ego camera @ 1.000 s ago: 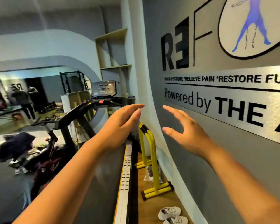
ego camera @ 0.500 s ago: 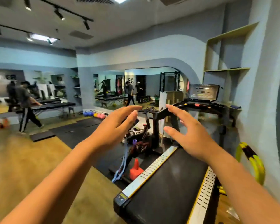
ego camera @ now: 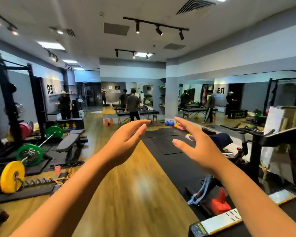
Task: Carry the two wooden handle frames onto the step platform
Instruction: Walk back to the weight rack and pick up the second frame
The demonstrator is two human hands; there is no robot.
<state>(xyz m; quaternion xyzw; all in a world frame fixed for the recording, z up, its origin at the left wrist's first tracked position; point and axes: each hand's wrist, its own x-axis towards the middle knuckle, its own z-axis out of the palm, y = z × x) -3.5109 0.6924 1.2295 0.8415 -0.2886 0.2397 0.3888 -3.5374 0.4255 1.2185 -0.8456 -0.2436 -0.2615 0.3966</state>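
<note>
Wooden handle frames sit in neither hand: left hand (ego camera: 125,144) and right hand (ego camera: 197,146) hover empty (fingers spread).

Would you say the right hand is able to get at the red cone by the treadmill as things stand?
Probably not yet. The right hand is raised in mid-air, open and empty, while the red cone sits low on the black mat beside the treadmill, well below it. Nothing blocks the way; the person would likely have to bend down.
</note>
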